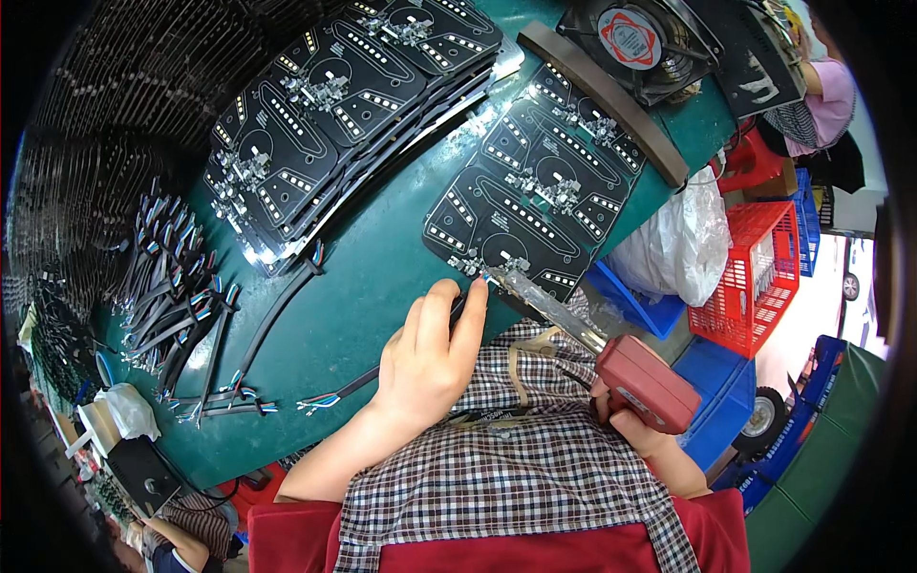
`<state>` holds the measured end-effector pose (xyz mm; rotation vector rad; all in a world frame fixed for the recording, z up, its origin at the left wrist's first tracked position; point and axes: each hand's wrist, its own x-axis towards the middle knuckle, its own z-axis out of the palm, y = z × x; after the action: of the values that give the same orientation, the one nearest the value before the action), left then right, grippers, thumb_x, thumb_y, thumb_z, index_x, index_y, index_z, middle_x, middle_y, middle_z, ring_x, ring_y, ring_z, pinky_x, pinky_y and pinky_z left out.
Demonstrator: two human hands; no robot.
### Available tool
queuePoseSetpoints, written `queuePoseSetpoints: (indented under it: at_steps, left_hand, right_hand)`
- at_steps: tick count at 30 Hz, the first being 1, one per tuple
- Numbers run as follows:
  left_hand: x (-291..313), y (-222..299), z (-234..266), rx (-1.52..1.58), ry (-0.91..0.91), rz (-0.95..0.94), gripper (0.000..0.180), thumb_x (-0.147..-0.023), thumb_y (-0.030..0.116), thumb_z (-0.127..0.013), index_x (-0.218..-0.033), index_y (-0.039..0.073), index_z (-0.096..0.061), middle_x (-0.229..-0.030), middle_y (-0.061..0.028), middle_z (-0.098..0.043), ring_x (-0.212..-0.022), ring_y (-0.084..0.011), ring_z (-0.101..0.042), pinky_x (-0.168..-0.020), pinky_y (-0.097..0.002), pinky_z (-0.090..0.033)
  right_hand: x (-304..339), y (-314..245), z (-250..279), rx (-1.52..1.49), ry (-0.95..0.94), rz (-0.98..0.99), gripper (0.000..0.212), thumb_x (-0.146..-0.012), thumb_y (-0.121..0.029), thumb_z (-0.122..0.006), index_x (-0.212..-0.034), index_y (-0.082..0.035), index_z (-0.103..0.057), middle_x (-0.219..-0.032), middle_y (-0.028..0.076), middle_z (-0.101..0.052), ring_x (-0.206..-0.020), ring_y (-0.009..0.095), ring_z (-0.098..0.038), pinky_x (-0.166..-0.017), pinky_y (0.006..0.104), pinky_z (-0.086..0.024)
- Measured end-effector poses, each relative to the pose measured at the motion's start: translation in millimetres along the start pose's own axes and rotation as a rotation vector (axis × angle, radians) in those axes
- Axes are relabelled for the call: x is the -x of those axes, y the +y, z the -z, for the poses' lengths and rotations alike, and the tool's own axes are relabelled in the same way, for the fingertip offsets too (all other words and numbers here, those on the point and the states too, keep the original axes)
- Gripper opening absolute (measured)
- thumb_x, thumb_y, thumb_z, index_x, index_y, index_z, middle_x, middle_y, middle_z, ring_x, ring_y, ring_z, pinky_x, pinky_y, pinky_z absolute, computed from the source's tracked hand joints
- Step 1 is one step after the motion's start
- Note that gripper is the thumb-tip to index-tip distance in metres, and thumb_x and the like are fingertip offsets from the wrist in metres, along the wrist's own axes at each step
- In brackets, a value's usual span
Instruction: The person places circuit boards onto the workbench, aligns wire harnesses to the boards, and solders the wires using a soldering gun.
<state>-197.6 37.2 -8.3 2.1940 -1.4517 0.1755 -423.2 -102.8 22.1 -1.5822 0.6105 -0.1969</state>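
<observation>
A black circuit board panel (521,153) with rows of small white LEDs and metal connector clusters lies in front of me on the green table. At its near left corner, my left hand (425,358) pinches a black cable (361,382). Thin coloured wires at the cable's upper end meet the board; its other stripped end sticks out left of my wrist. My right hand (635,427) is wrapped round the handle of a dark red soldering gun (651,384), partly hidden beneath its body. The gun's metal barrel points up-left, its tip close to my left fingertips and the wires.
A tall stack of similar boards (334,124) stands at the far left. Cut cables (172,296) lie heaped on the left. A dark bar (607,100) and a fan (635,43) sit beyond the board. Red (755,277) and blue crates (716,382) stand at right.
</observation>
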Motion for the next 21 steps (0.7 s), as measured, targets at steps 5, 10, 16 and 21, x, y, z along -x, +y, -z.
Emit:
queuePoseSetpoints:
  at_steps: [5,10,16,21]
  left_hand:
    - [0,0,-1,-0.017,0.008,-0.008,0.040,-0.065,0.001,-0.059,-0.105,0.000,-0.063,-0.097,-0.0103,-0.052,-0.070,-0.0145,-0.054,-0.050,-0.0213,-0.049]
    - [1,0,-2,-0.033,0.010,-0.013,0.040,-0.066,0.001,-0.059,-0.105,0.000,-0.063,-0.096,-0.0103,-0.053,-0.069,-0.0141,-0.054,-0.049,-0.0207,-0.048]
    - [0,1,-3,-0.073,0.035,-0.028,0.039,-0.066,0.001,-0.058,-0.105,0.000,-0.063,-0.096,-0.0107,-0.053,-0.069,-0.0139,-0.054,-0.049,-0.0200,-0.047]
    - [0,4,-2,-0.124,-0.009,-0.014,0.040,-0.067,0.002,-0.057,-0.106,0.000,-0.062,-0.097,-0.0114,-0.053,-0.070,-0.0143,-0.054,-0.049,-0.0197,-0.047]
  right_hand:
    - [1,-1,-3,-0.046,0.036,-0.039,0.067,-0.073,-0.016,-0.073,-0.126,0.013,-0.044,-0.088,0.007,-0.065,-0.070,0.014,-0.061,-0.075,0.0274,-0.049]
    - [-1,-3,-3,-0.066,0.048,-0.065,0.067,-0.072,-0.016,-0.074,-0.126,0.013,-0.045,-0.091,0.009,-0.066,-0.072,0.016,-0.063,-0.074,0.0274,-0.050]
    - [-9,-7,4,0.284,-0.055,0.117,0.066,-0.071,-0.017,-0.074,-0.124,0.012,-0.047,-0.103,0.016,-0.066,-0.078,0.021,-0.067,-0.075,0.0297,-0.051]
    - [3,-5,1,0.156,-0.011,-0.028,0.064,-0.073,-0.018,-0.073,-0.123,0.012,-0.047,-0.101,0.014,-0.066,-0.074,0.020,-0.066,-0.073,0.0293,-0.050]
